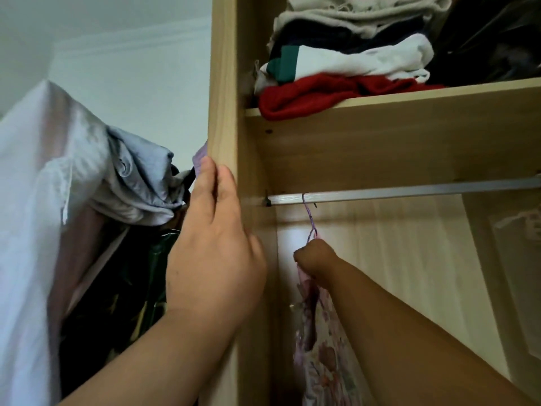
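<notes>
Seen from the head camera, the rail [409, 191] runs across the wardrobe. The purple hanger [309, 213] has its hook at the rail's left end, close to the wooden upright [225, 83]. Just below the rail, the right hand [316, 260] has its fingers curled tight round the hanger's neck, and the floral dress [322, 353] hangs beneath the fist. Left of the rail, the left hand [216, 244] lies flat on the upright's front edge, fingers straight, gripping nothing. Rightward the rail is bare bar. Above it, a shelf [439, 92] carries folded clothes [351, 57] and a dark bag [491, 39]. Well left of the rail, a heap of garments [137, 183] crowds the upright's outer side.
</notes>
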A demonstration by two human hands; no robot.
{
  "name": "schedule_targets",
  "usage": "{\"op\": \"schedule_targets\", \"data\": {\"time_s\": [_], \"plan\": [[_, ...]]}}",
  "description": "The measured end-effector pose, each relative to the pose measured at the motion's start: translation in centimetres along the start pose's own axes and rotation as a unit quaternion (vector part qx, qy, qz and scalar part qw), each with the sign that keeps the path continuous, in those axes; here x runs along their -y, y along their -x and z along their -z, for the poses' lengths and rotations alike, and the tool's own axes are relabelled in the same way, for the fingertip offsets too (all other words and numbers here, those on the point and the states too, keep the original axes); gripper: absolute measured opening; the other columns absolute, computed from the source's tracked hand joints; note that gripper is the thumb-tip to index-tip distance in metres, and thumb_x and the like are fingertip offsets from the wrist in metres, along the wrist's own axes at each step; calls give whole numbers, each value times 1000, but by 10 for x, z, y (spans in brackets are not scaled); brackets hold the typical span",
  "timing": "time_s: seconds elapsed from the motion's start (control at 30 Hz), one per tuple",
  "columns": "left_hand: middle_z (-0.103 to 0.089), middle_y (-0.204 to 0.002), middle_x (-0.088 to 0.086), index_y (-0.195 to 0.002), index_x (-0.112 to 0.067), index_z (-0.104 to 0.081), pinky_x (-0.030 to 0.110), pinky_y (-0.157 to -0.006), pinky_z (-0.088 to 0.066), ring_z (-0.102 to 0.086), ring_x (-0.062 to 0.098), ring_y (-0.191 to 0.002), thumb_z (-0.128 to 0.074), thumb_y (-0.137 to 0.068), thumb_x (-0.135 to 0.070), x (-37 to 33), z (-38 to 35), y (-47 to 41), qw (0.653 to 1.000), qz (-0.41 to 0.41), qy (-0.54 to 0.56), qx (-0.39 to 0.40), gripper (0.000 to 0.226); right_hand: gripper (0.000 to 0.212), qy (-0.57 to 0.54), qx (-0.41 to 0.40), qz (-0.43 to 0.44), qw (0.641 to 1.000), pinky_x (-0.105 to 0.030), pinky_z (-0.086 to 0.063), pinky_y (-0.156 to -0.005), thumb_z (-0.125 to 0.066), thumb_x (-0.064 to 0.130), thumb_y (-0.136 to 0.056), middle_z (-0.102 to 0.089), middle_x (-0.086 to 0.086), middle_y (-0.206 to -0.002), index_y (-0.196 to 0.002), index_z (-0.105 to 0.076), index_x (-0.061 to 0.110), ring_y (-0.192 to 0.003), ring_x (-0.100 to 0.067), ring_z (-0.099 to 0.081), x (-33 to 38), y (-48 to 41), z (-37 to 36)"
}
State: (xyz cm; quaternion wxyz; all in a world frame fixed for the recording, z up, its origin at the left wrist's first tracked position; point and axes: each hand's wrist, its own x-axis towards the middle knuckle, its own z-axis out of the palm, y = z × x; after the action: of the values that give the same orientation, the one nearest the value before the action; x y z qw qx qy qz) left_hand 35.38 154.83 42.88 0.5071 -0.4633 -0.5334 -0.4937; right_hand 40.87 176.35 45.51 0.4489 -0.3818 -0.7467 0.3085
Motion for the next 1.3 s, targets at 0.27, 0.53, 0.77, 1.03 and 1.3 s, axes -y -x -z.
{"op": "schedule_targets", "data": {"time_s": [0.27,0.53,0.77,1.03,1.3], "plan": [[-7,-160,0,-151,-15,-14,21,-94,-30,-21,14,-142,-48,-84,-13,0,2,2,1000,-5,-8,5,75,29,76,-120,59,988,-26,-42,-70,-41,18,-97,-64,-20,-108,-105,-62,0,-96,-32,-61,1,-6,46],[-7,-160,2,-151,-13,-14,35,-98,-42,-25,22,-142,-45,-83,-16,-4,4,2,999,27,-8,38,74,24,151,-156,115,969,-26,-33,-66,-45,19,-97,-57,-20,-86,-86,-60,3,-85,-33,-56,-17,37,111],[-7,-157,20,-148,1,-13,48,-110,-29,-16,34,-144,-48,-84,-10,-11,14,1,994,19,-38,99,73,18,116,-142,135,974,-6,-36,-50,-53,14,-92,-67,4,-83,-90,-70,14,-60,-6,-50,-73,145,180],[-7,-160,9,-151,-14,-15,52,-114,-12,-1,26,-147,-36,-96,-30,-79,-9,64,958,-128,24,255,61,25,212,-137,51,966,-5,-40,-63,-53,16,-92,-71,14,-78,-76,-71,26,-66,7,-58,-116,302,256],[-25,-155,-9,-146,-38,-26,39,-110,-23,-22,11,-142,-40,-94,-49,-222,-36,191,786,-184,401,434,55,19,269,-131,-94,950,-12,-40,-60,-60,18,-90,-65,9,-66,-80,-74,27,-60,3,-50,-114,465,273]]}}
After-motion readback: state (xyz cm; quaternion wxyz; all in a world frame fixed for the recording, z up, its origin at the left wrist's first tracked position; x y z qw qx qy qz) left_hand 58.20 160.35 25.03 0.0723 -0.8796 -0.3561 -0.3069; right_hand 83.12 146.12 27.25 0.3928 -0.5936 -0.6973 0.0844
